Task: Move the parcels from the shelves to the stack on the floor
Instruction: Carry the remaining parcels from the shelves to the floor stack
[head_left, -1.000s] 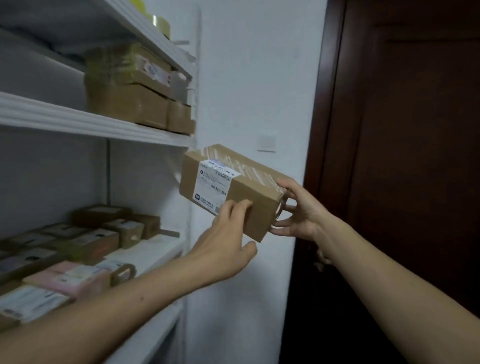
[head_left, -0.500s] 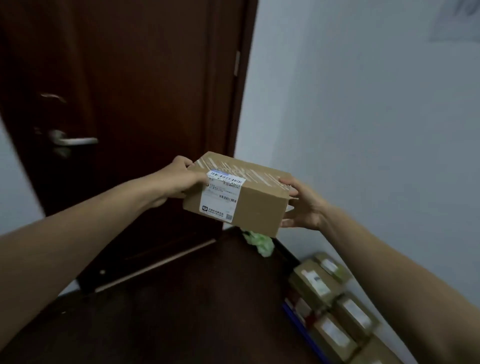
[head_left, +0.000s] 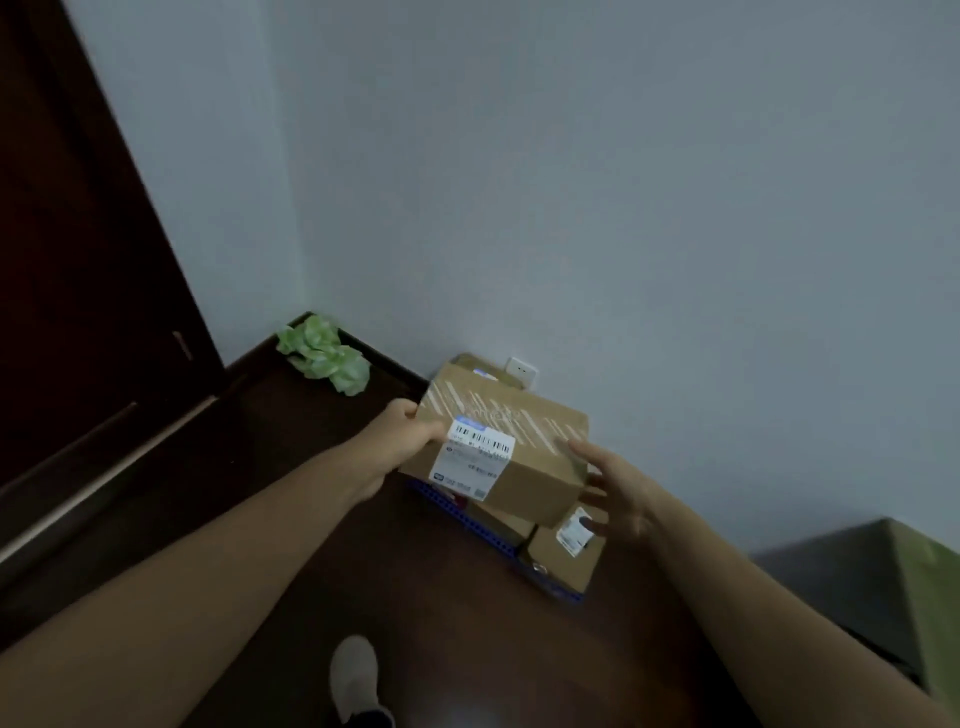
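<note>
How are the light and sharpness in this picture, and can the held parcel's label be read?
Head view: dim, even light, no glare; the parcel looks soft, and its label shows barcode bars but no readable text; the door leans steeply in the frame.

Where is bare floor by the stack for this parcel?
Free: dark floor between the crumpled green wad and the blue base; also in front of the base toward the shoe. Crowded: on the base, parcels sit packed under the held parcel.
</note>
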